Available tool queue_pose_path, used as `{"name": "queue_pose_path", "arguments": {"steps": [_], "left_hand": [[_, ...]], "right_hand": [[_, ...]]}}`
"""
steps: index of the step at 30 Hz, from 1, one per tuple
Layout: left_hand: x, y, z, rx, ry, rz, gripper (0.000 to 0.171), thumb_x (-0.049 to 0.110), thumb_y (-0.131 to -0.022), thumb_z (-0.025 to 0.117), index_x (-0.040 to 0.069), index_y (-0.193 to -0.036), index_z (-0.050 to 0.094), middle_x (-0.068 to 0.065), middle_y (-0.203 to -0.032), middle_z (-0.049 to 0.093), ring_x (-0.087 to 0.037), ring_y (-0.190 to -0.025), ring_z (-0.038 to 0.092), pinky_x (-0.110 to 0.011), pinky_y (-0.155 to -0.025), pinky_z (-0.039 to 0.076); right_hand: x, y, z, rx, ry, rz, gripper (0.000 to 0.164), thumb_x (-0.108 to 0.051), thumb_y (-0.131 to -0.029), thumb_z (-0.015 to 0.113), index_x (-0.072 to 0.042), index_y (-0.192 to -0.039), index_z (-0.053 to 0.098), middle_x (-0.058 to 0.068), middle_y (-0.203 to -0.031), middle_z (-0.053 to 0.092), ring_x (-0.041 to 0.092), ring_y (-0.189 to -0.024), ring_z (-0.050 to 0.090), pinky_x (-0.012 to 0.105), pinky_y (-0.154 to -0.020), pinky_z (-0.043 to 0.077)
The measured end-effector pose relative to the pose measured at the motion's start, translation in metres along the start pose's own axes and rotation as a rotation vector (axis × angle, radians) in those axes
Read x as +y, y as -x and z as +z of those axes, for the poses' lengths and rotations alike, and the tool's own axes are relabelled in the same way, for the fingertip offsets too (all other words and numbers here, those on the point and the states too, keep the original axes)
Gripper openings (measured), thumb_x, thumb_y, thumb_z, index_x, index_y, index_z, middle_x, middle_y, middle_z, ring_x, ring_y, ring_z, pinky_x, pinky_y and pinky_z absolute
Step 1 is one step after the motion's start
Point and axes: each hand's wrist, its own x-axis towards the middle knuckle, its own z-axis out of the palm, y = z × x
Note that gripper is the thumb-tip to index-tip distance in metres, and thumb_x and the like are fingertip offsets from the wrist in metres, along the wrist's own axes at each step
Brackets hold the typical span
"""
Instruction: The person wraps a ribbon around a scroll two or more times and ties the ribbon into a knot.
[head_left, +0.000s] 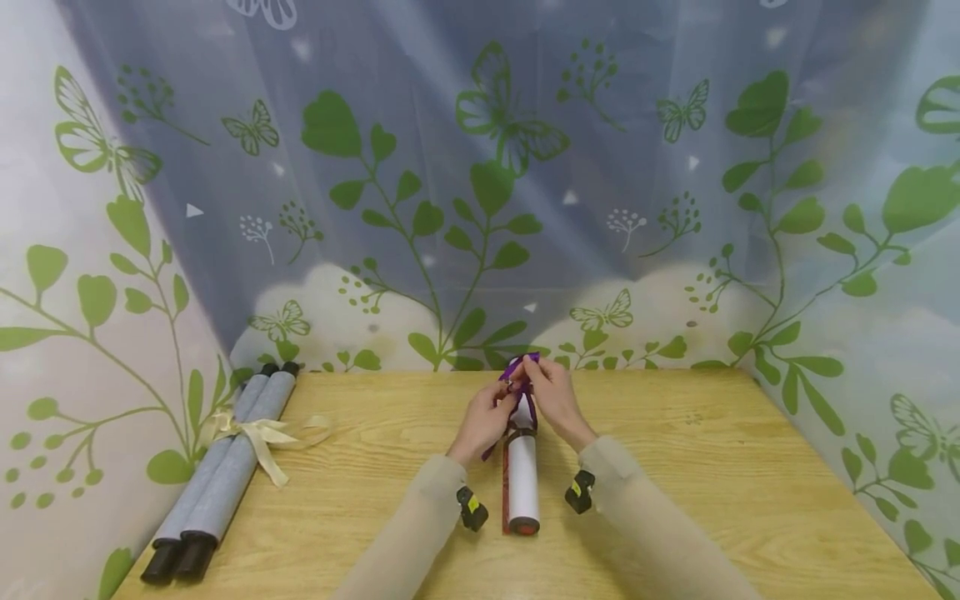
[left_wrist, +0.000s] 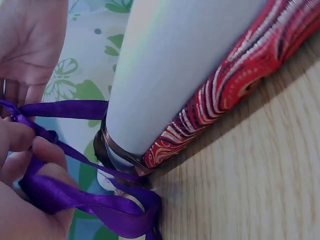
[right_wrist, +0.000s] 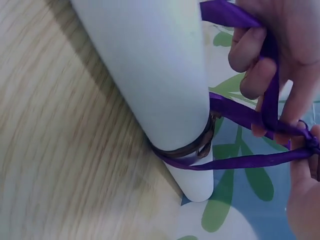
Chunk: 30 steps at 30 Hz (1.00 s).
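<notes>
A white roll [head_left: 528,483] with a dark-rimmed end lies lengthwise on the wooden table. A red patterned strip [left_wrist: 220,100] runs along its left side. Round the roll passes a thin brown band [right_wrist: 185,148], and beside it a purple ribbon [right_wrist: 240,162] comes up to a small knot. My left hand [head_left: 483,419] grips the ribbon beside the knot, one length looping through its curled fingers [right_wrist: 250,45]. With its fingertips my right hand [head_left: 558,400] pinches the ribbon at the knot, slightly farther from me. Both hands hover above the roll's far part.
Two grey-blue rolls [head_left: 247,467] with black ends lie side by side at the table's left edge, tied with a cream ribbon [head_left: 266,433]. A curtain [head_left: 637,225] printed with leaves and butterflies hangs behind and beside the wooden table [head_left: 675,500].
</notes>
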Motion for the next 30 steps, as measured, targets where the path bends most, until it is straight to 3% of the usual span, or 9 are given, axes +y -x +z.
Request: {"name": "queue_pose_path", "arguments": {"steps": [5,9,13,17,20,22,25,27,30], "left_hand": [[-0.005,-0.001,-0.008,0.076,0.061,-0.003,0.019,0.015,-0.095,0.056,0.0,-0.098,0.067,-0.017,-0.088,0.064,-0.015,-0.073,0.055,-0.027,-0.063,0.048],[-0.005,-0.001,-0.022,0.038,0.121,-0.02,0.022,0.014,-0.092,0.052,-0.003,-0.091,0.066,-0.019,-0.092,0.067,-0.016,-0.082,0.057,-0.029,-0.072,0.044],[-0.007,-0.005,-0.042,-0.017,0.298,-0.064,0.027,0.015,-0.094,0.049,-0.004,-0.092,0.068,-0.011,-0.092,0.07,-0.016,-0.089,0.061,-0.037,-0.082,0.048],[-0.01,-0.01,-0.061,-0.058,0.515,-0.043,0.024,0.009,-0.095,0.048,0.001,-0.083,0.067,-0.006,-0.082,0.068,-0.02,-0.086,0.065,-0.04,-0.092,0.049],[-0.013,-0.011,-0.072,-0.085,0.644,-0.04,0.028,0.005,-0.096,0.045,0.005,-0.072,0.059,-0.003,-0.066,0.056,-0.021,-0.075,0.064,-0.037,-0.089,0.051],[-0.015,-0.011,-0.078,-0.076,0.678,-0.075,0.029,0.007,-0.097,0.047,0.006,-0.069,0.054,0.0,-0.057,0.045,-0.017,-0.062,0.059,-0.033,-0.082,0.052],[-0.017,-0.011,-0.083,-0.021,0.604,-0.134,0.032,0.018,-0.1,0.054,0.009,-0.069,0.05,0.004,-0.055,0.036,-0.011,-0.05,0.043,-0.027,-0.064,0.049],[-0.018,-0.011,-0.086,0.033,0.465,-0.144,0.033,0.027,-0.099,0.059,0.009,-0.072,0.051,0.006,-0.058,0.036,-0.009,-0.049,0.036,-0.025,-0.055,0.042],[-0.02,-0.013,-0.09,0.104,0.203,-0.091,0.036,0.034,-0.098,0.06,0.009,-0.073,0.052,0.005,-0.065,0.04,-0.008,-0.057,0.037,-0.025,-0.054,0.033]], "right_hand": [[0.004,-0.002,-0.007,0.014,-0.146,0.104,0.042,-0.025,-0.106,0.042,0.009,-0.089,0.061,0.009,-0.085,0.066,0.014,-0.075,0.063,0.029,-0.076,0.056],[0.009,-0.005,-0.017,0.042,-0.241,0.192,0.038,-0.027,-0.107,0.039,-0.002,-0.082,0.054,0.002,-0.081,0.065,0.014,-0.073,0.063,0.029,-0.072,0.057],[0.013,-0.005,-0.026,0.039,-0.305,0.254,0.037,-0.027,-0.108,0.035,-0.007,-0.081,0.049,0.002,-0.082,0.065,0.018,-0.077,0.064,0.032,-0.074,0.058],[0.014,-0.004,-0.035,0.023,-0.331,0.308,0.037,-0.029,-0.109,0.032,-0.009,-0.081,0.046,0.001,-0.085,0.066,0.017,-0.081,0.065,0.034,-0.077,0.058],[0.014,-0.004,-0.042,0.03,-0.365,0.336,0.037,-0.029,-0.109,0.03,-0.01,-0.081,0.046,0.001,-0.084,0.067,0.015,-0.081,0.066,0.035,-0.081,0.057],[0.013,-0.004,-0.047,0.042,-0.405,0.341,0.037,-0.028,-0.109,0.029,-0.009,-0.081,0.046,0.0,-0.082,0.067,0.015,-0.081,0.067,0.035,-0.083,0.057],[0.011,-0.006,-0.056,0.074,-0.501,0.356,0.036,-0.026,-0.109,0.029,-0.009,-0.082,0.046,-0.001,-0.076,0.062,0.016,-0.082,0.067,0.033,-0.085,0.055],[0.009,-0.007,-0.064,0.104,-0.561,0.362,0.034,-0.024,-0.109,0.029,-0.01,-0.083,0.045,-0.001,-0.07,0.056,0.016,-0.08,0.065,0.032,-0.088,0.054],[0.005,-0.007,-0.079,0.148,-0.62,0.376,0.029,-0.025,-0.109,0.028,-0.011,-0.087,0.041,-0.003,-0.06,0.044,0.014,-0.072,0.059,0.032,-0.089,0.052]]}}
